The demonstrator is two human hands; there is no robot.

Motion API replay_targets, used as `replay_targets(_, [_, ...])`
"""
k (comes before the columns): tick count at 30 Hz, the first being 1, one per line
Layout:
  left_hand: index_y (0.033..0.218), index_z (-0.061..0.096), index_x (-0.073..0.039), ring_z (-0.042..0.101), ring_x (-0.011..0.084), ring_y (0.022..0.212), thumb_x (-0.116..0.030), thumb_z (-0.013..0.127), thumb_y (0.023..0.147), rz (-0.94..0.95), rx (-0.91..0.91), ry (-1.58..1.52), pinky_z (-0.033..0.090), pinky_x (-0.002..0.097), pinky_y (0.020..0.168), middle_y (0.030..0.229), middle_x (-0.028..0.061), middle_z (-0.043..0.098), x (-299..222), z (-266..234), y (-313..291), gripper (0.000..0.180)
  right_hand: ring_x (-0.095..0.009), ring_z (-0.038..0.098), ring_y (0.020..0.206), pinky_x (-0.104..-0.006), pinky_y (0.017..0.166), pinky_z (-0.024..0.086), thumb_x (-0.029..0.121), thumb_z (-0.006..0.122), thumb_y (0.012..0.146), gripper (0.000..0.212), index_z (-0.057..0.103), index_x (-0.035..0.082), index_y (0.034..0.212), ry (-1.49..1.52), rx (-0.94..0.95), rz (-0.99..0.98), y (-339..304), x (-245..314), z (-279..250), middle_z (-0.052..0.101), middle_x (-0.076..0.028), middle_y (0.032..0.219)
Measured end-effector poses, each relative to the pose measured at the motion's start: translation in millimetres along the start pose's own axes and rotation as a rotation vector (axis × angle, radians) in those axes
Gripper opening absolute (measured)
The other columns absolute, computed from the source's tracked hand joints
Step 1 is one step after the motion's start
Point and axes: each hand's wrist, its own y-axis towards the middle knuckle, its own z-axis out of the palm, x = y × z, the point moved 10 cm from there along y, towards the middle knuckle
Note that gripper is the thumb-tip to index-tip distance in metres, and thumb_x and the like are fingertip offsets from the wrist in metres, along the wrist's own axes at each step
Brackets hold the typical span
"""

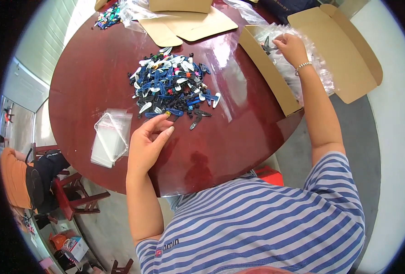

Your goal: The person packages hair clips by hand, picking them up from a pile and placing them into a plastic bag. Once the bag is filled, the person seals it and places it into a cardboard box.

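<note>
A heap of snap hair clips (159, 84) in blue, white and black lies mid-table, with small dark pieces and bits of red, yellow and pink among them. My left hand (147, 144) is at the heap's near edge, thumb and forefinger apart. A small yellow piece (167, 113) touches or sits just beyond the forefinger tip. Several black snap clips (196, 121) lie right of those fingers. Over the open cardboard box (271, 75) at right, my right hand (293, 48) pinches a dark hair clip (266, 44) above clear plastic bags (319, 68).
Clear flat bags (106, 146) with a white-edged frame (97, 132) on top lie at left on the round table (202, 169). Another open carton (188, 27) and a small colourful pile (108, 17) are at the far side. A person in orange (16, 182) is off to the left.
</note>
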Motion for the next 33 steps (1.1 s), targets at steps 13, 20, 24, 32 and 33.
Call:
replay_targets(13, [0.12, 0.062, 0.001, 0.062, 0.0111, 0.09, -0.007, 0.07, 0.085, -0.007, -0.036, 0.049, 0.052, 0.0247, 0.076, 0.101, 0.0071, 0.067, 2, -5, -1, 0.036, -0.035, 0.066, 0.094, -0.0413, 0.082, 0.052, 0.033, 0.069, 0.081, 0.036, 0.069, 0.002, 0.098, -0.423, 0.131, -0.038, 15, 17, 35, 0.069, -0.019, 0.098])
replay_targets(20, [0.12, 0.062, 0.002, 0.063, 0.0133, 0.089, -0.007, 0.071, 0.084, -0.007, -0.03, 0.076, 0.053, 0.0264, 0.077, 0.101, 0.0098, 0.068, -1, -1, -1, 0.038, -0.033, 0.048, 0.128, -0.0425, 0.105, 0.039, 0.01, 0.063, 0.083, 0.032, 0.063, 0.007, 0.115, -0.505, 0.059, -0.675, -37, 69, 13, 0.056, -0.013, 0.132])
replay_targets(24, [0.12, 0.062, 0.001, 0.063, 0.0126, 0.089, -0.006, 0.07, 0.084, 0.002, -0.004, 0.137, 0.052, 0.026, 0.077, 0.101, 0.0092, 0.068, -5, 2, -2, 0.037, -0.03, 0.014, 0.147, -0.0613, 0.113, 0.019, 0.017, 0.053, 0.09, 0.046, 0.051, 0.02, 0.136, -0.801, 0.414, -0.436, -52, 31, 54, 0.023, -0.006, 0.157])
replay_targets(32, [0.118, 0.063, 0.002, 0.065, 0.0148, 0.087, -0.006, 0.071, 0.083, 0.021, -0.013, 0.153, 0.054, 0.0274, 0.076, 0.1, 0.0125, 0.068, -2, 3, -4, 0.037, -0.028, 0.008, 0.149, -0.0628, 0.115, 0.009, 0.039, 0.043, 0.093, 0.056, 0.037, 0.025, 0.148, -1.014, 0.56, -0.454, -48, 29, 77, 0.015, 0.0, 0.161])
replay_targets(33, [0.118, 0.063, 0.002, 0.065, 0.0149, 0.088, -0.006, 0.071, 0.083, 0.027, -0.013, 0.162, 0.054, 0.0274, 0.076, 0.1, 0.0126, 0.068, -4, 3, -4, 0.037, -0.027, 0.008, 0.149, -0.0631, 0.114, 0.007, 0.039, 0.043, 0.094, 0.057, 0.037, 0.025, 0.148, -0.996, 0.617, -0.446, -49, 27, 82, 0.014, 0.0, 0.161])
